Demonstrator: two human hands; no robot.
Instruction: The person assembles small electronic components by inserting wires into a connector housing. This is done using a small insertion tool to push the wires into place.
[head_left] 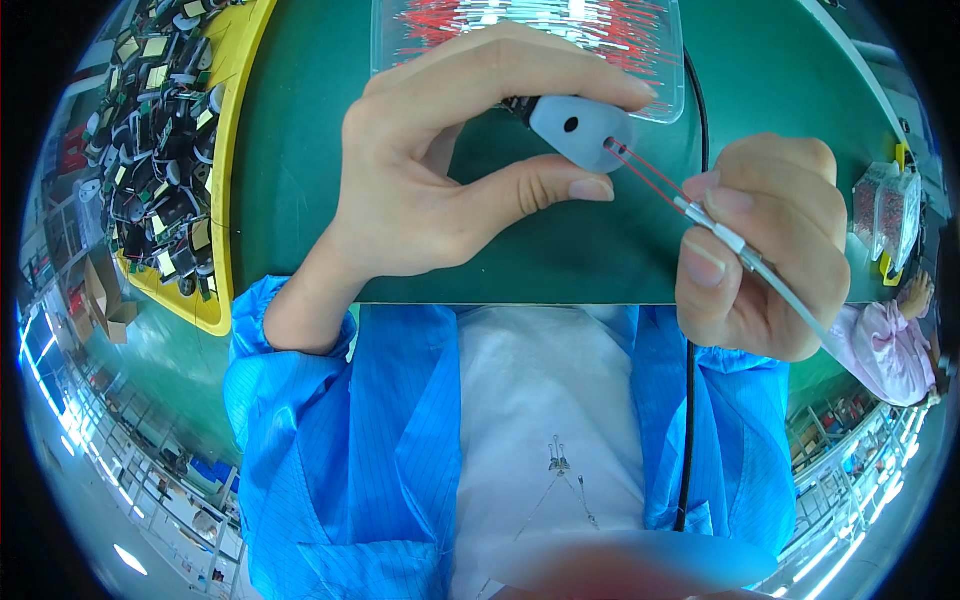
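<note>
My left hand (425, 165) is raised over the table, thumb and fingers closed on a small pale grey plastic housing (590, 118). The housing has rounded ends, two dark holes and a black part at its left end, partly behind my fingers. Two thin red wires (650, 178) run from its right-hand hole toward my right hand (770, 240). That hand's thumb and fingers pinch a slim pale rod-shaped piece (790, 295) with a silvery-white front part, where the wires end. Whether the rod is a tool or sleeving on the wires, I cannot tell.
A clear plastic box (672, 95) of red wires with white ends sits at the table's far side. To the left, a yellow tray (237, 130) holds many black-and-grey parts. A black cable (690, 430) hangs past the green table (480, 285). Another person's pink sleeve (880, 350) shows at right.
</note>
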